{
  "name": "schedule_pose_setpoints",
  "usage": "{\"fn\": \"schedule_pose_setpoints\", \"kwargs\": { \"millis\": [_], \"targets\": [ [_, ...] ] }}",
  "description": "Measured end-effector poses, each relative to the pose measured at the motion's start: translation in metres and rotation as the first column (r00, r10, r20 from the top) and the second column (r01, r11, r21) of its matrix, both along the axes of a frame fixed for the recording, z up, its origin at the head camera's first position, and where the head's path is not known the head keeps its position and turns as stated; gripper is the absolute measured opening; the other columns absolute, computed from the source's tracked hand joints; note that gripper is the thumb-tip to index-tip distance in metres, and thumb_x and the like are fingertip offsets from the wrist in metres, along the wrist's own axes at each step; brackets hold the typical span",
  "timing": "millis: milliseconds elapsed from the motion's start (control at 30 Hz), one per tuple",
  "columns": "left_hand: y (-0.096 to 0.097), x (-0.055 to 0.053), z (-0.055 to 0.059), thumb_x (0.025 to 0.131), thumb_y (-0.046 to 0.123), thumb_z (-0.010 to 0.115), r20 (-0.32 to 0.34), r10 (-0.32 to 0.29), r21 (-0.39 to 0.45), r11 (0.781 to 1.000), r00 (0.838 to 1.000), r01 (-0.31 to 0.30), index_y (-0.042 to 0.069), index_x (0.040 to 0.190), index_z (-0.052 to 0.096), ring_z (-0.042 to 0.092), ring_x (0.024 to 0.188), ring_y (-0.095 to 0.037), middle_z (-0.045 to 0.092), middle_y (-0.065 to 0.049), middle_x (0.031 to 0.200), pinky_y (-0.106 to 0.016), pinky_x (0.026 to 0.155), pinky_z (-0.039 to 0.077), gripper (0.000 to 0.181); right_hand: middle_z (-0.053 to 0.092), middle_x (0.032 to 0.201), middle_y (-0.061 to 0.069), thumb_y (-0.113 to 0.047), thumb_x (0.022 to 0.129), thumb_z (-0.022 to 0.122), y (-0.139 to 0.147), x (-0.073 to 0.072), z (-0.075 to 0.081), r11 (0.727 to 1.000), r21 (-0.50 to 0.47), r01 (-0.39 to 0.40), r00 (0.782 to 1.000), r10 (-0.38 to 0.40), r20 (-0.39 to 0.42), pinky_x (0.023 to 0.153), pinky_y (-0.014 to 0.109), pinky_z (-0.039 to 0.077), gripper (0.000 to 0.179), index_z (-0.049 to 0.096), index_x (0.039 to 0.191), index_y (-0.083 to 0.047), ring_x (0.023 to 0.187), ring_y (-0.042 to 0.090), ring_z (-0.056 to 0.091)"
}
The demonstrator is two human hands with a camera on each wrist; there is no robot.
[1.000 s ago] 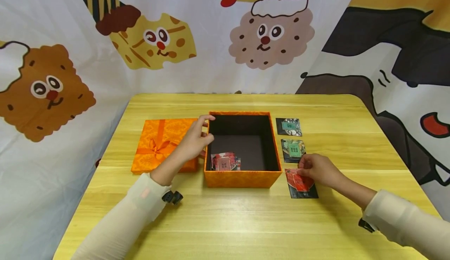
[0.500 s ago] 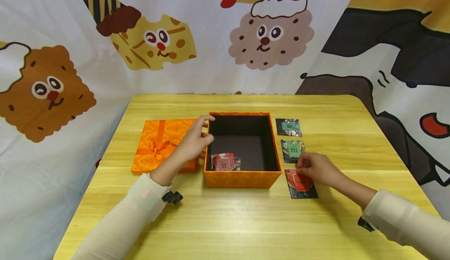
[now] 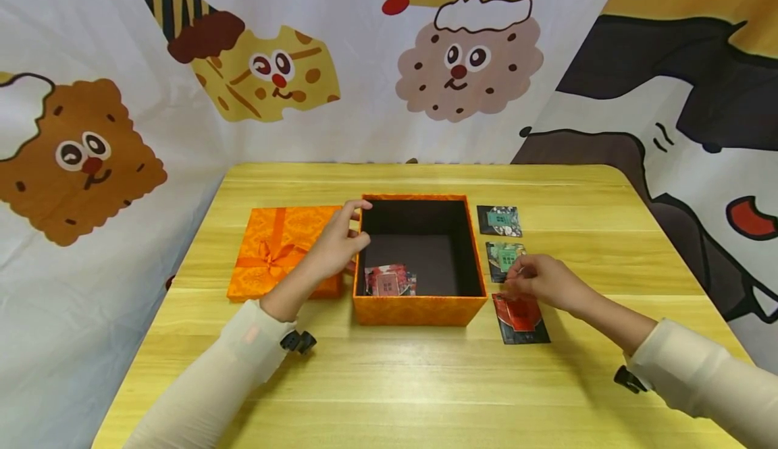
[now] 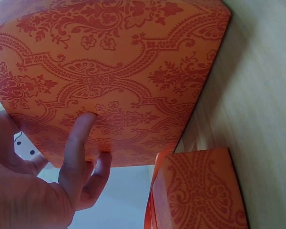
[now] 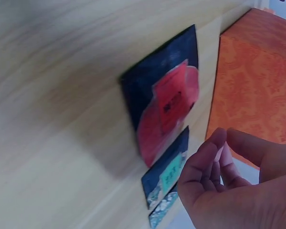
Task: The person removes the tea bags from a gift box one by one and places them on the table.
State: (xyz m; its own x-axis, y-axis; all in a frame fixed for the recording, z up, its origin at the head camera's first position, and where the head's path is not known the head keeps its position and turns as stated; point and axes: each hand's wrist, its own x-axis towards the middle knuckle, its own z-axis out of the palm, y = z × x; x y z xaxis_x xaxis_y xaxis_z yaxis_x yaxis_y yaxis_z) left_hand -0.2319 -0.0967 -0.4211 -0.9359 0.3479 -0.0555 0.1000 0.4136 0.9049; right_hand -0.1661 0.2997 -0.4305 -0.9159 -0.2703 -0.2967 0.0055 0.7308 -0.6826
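My left hand (image 3: 334, 243) holds the left wall of an orange patterned gift box (image 3: 419, 310); its thumb side reaches the rim, and several fingers rest against the outer wall in the left wrist view. The box stands open, with red printed packets (image 3: 387, 281) in its near left corner. My right hand (image 3: 543, 283) hovers over a black and red packet (image 3: 521, 324) on the table. Its thumb and forefinger tips meet, and nothing shows between them. Behind that packet lie a green-labelled packet (image 3: 497, 260), partly hidden by the fingers, and a teal-labelled packet (image 3: 500, 221).
The orange lid (image 3: 270, 223) with a ribbon bow lies left of the box, under my left forearm. The wooden table (image 3: 389, 381) ends at the back against a white curtain (image 3: 365, 98) printed with cartoon figures.
My right hand has drawn up from the red packet and shifted slightly away from me and left, leaving the packet flat. My left hand and the box have kept their places.
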Motion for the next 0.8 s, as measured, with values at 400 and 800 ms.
{"fn": "schedule_pose_setpoints", "kwargs": {
  "millis": [400,800],
  "targets": [
    [0.000,0.000,-0.001,0.099,0.007,0.056,0.009,0.000,0.008,1.000,1.000,0.000,0.019,0.149,0.040,0.055,0.085,-0.032,0.037,-0.024,0.149,-0.034,0.054,0.052,0.055,0.066,0.079,0.014,-0.013,0.099,0.067,-0.012,-0.004,0.021,0.997,-0.072,-0.011,1.000,0.012,0.014,0.057,0.036,0.054,0.013,0.068,0.104,-0.001,0.070,0.032,0.062],
    [-0.001,0.001,-0.001,0.099,0.009,0.055,0.030,-0.004,0.024,1.000,1.000,0.004,0.017,0.151,0.038,0.054,0.085,-0.032,0.034,-0.024,0.150,-0.042,0.052,0.055,0.056,0.069,0.083,0.007,-0.012,0.099,0.067,-0.026,-0.010,0.056,0.997,-0.064,-0.037,0.999,0.035,-0.040,0.064,0.031,0.056,0.013,0.068,0.107,-0.001,0.074,0.025,0.066]
  ]
}}
